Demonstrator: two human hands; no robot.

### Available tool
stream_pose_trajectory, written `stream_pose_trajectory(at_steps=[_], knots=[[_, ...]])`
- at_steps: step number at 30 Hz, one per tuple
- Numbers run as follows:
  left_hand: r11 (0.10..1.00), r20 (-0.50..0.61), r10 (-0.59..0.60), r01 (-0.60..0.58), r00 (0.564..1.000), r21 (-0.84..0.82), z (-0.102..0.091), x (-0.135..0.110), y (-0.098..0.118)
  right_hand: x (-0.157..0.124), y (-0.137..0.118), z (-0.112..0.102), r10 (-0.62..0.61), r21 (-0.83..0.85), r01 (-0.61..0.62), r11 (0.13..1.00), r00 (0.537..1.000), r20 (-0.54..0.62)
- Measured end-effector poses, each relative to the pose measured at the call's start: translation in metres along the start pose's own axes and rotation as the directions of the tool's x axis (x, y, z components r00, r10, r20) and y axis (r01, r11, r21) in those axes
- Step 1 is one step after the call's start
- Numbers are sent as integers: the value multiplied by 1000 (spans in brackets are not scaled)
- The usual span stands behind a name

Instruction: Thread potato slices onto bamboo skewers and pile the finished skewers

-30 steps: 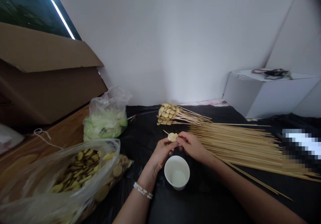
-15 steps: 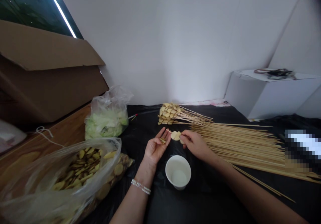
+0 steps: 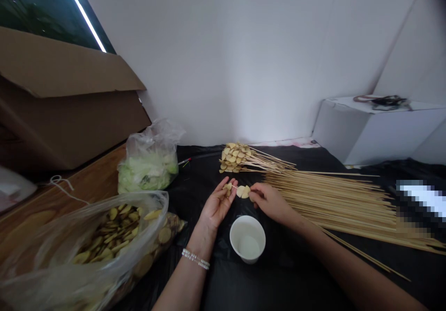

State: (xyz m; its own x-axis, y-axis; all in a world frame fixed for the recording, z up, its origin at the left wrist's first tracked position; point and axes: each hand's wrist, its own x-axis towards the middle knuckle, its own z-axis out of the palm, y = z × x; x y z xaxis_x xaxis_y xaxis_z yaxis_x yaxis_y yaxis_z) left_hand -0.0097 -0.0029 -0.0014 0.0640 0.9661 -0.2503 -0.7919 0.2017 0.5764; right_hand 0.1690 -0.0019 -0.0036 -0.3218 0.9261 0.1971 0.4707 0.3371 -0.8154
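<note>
My left hand (image 3: 216, 204), palm up, holds a few potato slices (image 3: 227, 187) in its curled fingers. My right hand (image 3: 268, 200) is closed on a thin skewer that carries some pale potato slices (image 3: 243, 191). The skewer's bare tip points left and reaches the slices at my left fingertips. Just below both hands stands a white paper cup (image 3: 247, 239); what is inside is hard to make out. Beyond them lies a pile of loaded skewers (image 3: 238, 156), their slices bunched at the left end.
Bare wooden skewers (image 3: 334, 201) spread across the right side of the black cover. At left, an open plastic bag (image 3: 153, 204) contains many slices, with a bag of pale green vegetable (image 3: 149, 162) behind. A cardboard box (image 3: 69, 115) and a white box (image 3: 348, 129) flank the wall.
In my left hand, a slice has been brought up from the fingers to the skewer's tip. The slices on the skewer have shifted slightly; my right hand stays nearly in place.
</note>
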Motion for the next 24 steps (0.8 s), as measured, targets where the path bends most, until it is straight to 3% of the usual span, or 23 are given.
stream_pose_trajectory(at_steps=[5, 13, 21, 24], knots=[[1000, -56, 17, -17, 998, -11, -1, 3, -1, 0, 7, 5, -17, -49, 16, 999, 1000, -5], [997, -168, 78, -78, 983, 6, -3, 6, -2, -2, 0, 2, -43, 22, 43, 999, 998, 41], [997, -204, 78, -77, 976, 15, -1, 7, -1, -2, -3, -1, 86, -13, -85, 996, 994, 70], [997, -214, 73, -66, 974, 38, 4, 4, -1, -2, -3, -2, 84, -23, -82, 996, 993, 86]])
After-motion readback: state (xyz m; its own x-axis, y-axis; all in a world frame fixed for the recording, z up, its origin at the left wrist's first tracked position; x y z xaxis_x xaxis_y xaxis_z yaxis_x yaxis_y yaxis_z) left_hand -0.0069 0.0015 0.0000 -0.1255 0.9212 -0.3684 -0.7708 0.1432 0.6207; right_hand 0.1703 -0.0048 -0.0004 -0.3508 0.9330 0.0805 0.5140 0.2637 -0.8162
